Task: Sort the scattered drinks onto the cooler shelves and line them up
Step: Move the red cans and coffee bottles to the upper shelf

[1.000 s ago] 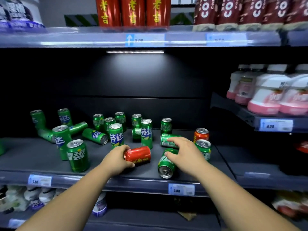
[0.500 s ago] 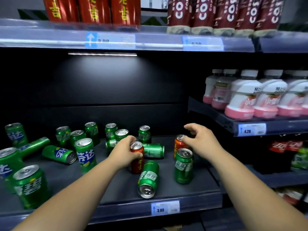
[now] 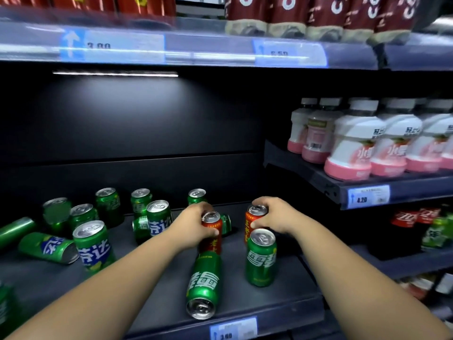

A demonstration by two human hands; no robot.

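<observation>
Left hand [image 3: 193, 224] grips one upright red can [image 3: 211, 233], right hand [image 3: 277, 215] grips another red can [image 3: 253, 220] (both standing on the shelf [image 3: 282, 298]).

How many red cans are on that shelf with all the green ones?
2. One red can stands upright in the left hand; the other red can stands upright in the right hand, behind an upright green can. Others may be hidden.

Right hand [image 3: 274, 215] now grips red can [image 3: 252, 223].
</observation>
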